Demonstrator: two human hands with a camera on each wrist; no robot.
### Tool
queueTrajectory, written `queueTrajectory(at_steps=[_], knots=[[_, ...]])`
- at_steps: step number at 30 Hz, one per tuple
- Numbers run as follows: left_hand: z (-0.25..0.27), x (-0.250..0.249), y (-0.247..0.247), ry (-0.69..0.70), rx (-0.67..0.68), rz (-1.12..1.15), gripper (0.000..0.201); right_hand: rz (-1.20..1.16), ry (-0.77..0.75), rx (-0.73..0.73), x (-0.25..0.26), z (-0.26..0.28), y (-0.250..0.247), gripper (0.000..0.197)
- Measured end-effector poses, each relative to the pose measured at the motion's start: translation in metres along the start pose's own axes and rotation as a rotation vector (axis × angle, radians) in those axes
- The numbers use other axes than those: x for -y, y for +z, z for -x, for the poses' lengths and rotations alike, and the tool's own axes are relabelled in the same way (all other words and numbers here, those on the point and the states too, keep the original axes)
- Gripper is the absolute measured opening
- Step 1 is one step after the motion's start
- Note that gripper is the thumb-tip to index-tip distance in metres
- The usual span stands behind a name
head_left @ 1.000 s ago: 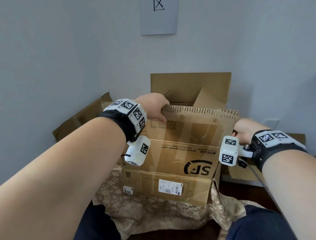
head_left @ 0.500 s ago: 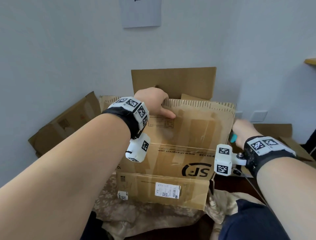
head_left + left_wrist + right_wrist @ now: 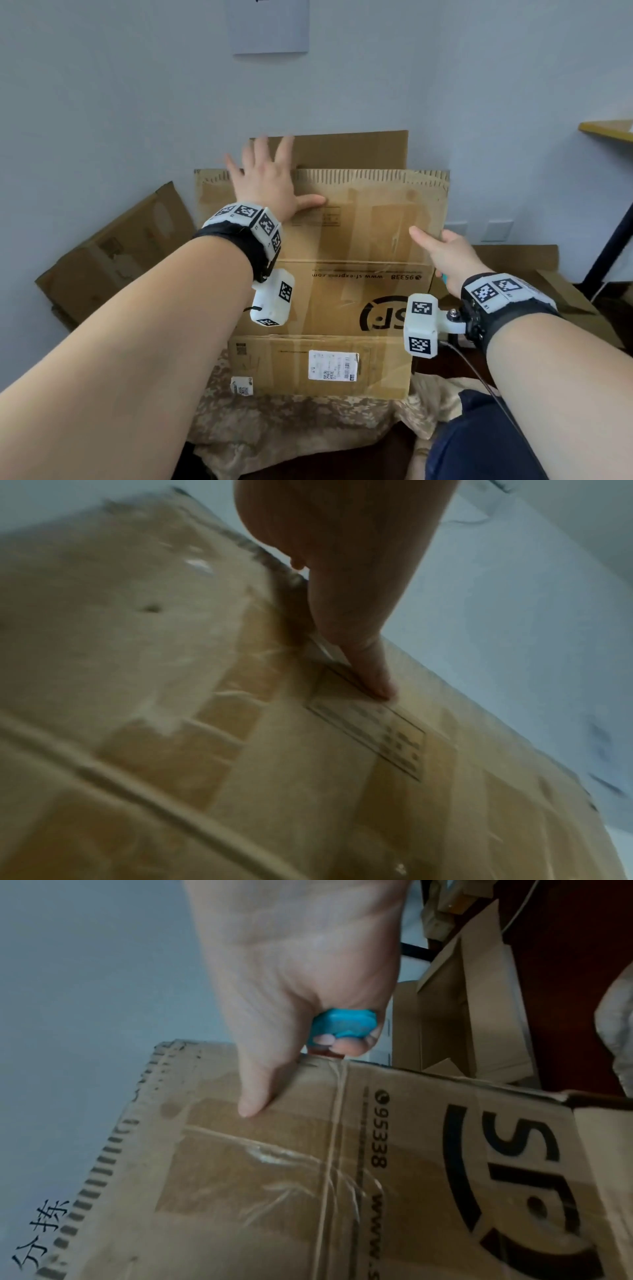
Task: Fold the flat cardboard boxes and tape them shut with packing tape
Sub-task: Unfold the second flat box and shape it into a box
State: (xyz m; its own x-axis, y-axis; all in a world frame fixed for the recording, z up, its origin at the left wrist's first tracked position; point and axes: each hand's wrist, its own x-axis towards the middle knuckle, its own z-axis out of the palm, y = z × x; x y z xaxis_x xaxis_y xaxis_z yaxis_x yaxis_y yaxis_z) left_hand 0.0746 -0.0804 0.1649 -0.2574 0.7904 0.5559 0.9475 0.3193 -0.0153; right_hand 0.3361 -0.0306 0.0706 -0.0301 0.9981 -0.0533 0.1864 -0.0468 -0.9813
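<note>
A brown cardboard box [image 3: 342, 301] with an upside-down SF logo stands on a patterned cloth in front of me. Its near flap [image 3: 370, 219] leans away over the opening. My left hand [image 3: 263, 181] lies flat on the flap's upper left with fingers spread. In the left wrist view the thumb [image 3: 373, 680] presses beside a printed rectangle. My right hand [image 3: 445, 253] is at the flap's right edge. Its thumb [image 3: 260, 1085] rests straight on the cardboard, and its curled fingers hold a blue plastic tool [image 3: 346, 1024]. Old clear tape streaks the box [image 3: 342, 1177].
The box's far flap [image 3: 352, 150] stands upright against the wall. A flattened carton [image 3: 113, 253] leans at the left, and an open carton [image 3: 548, 274] lies at the right. The patterned cloth [image 3: 291, 421] covers the seat. A dark pole [image 3: 613, 246] and a yellow shelf [image 3: 606, 128] are at far right.
My left hand let go of the flap's top edge and spread flat on it. My right hand rose from the box's right side and set its thumb on the flap.
</note>
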Motion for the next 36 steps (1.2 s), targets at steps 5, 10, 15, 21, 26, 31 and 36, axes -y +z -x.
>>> queueTrajectory(at_steps=[5, 10, 15, 21, 26, 31, 36], knots=[[0.020, 0.049, 0.005, -0.260, -0.099, 0.392, 0.124, 0.018, 0.016, -0.150, 0.002, 0.000, 0.011, 0.046], [0.041, 0.081, 0.021, -0.578, -0.112, 0.856, 0.117, 0.032, 0.056, -0.177, 0.005, 0.007, 0.016, 0.055], [0.061, 0.109, 0.048, -0.691, 0.246, 1.043, 0.053, 0.006, 0.105, -0.144, 0.009, 0.017, 0.018, 0.048], [0.060, 0.123, 0.049, -0.746, 0.253, 1.109, 0.046, 0.021, 0.061, -0.136, 0.023, 0.022, 0.026, 0.052], [0.064, 0.145, 0.033, -0.741, 0.194, 1.095, 0.055, 0.001, -0.002, -0.080, 0.040, 0.026, 0.046, 0.050], [0.072, 0.164, 0.039, -0.751, 0.200, 1.143, 0.078, 0.027, -0.003, -0.046, 0.046, 0.029, 0.057, 0.044], [0.070, 0.154, 0.050, -0.663, 0.281, 1.069, 0.101, 0.078, 0.079, -0.082, 0.027, 0.026, 0.048, 0.058]])
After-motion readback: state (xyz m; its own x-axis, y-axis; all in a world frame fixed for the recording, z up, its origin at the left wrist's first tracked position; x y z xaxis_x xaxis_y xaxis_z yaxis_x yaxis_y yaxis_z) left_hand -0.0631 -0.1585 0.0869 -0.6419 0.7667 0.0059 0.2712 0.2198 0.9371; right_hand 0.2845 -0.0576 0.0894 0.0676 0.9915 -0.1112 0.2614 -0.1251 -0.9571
